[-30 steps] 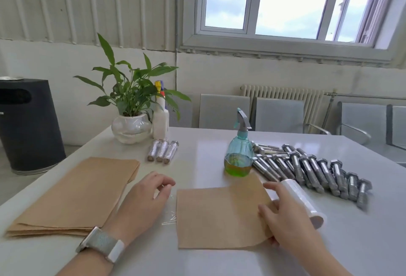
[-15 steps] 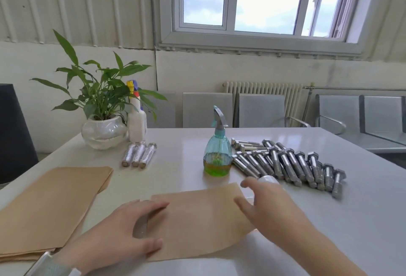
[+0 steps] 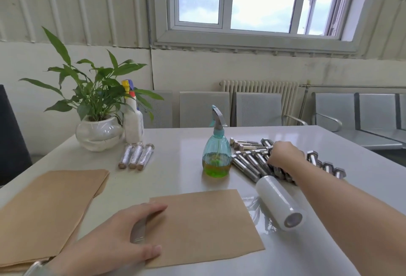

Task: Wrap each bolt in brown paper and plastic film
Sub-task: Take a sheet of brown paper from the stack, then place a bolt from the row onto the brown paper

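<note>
Left hand lies flat w/ straight fingers on the left edge of the brown paper sheet, pinning it, nothing gripped. Right hand is on the bolt pile at 2 o'clock, fingers curled down among the bolts; can't tell if it's got one. Film roll sits just off the sheet's right edge. Spray bottle at 12, bare table btwn it and the sheet. Paper stack at 9.

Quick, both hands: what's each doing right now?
Left hand: open, fingers resting on the paper sheet.
Right hand: on the bolt pile; grip cannot be told.
</note>
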